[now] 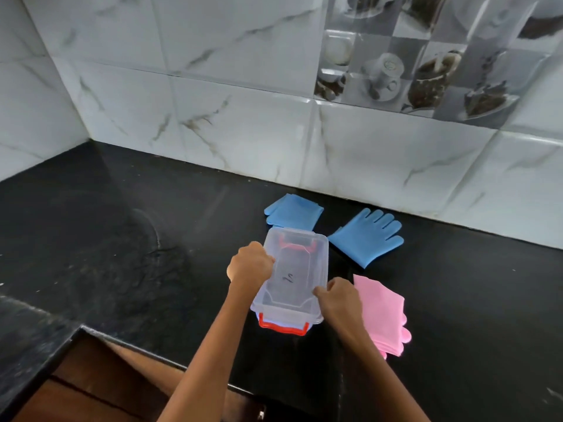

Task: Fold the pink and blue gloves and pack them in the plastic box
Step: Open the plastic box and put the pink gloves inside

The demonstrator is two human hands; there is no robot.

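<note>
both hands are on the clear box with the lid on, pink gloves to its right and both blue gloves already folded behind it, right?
Not quite: only one blue glove is folded. The other blue glove lies flat, fingers spread, as the head view shows. The rest holds.

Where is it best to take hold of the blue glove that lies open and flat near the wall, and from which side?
Grip the flat blue glove at its wide cuff corner nearest the clear plastic box, coming from the near side. The fingers point toward the wall, so the cuff faces the person.

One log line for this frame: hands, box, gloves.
left hand + right hand: gripping clear plastic box, lid on | blue gloves: one folded, one flat | pink gloves: folded, outside
</note>
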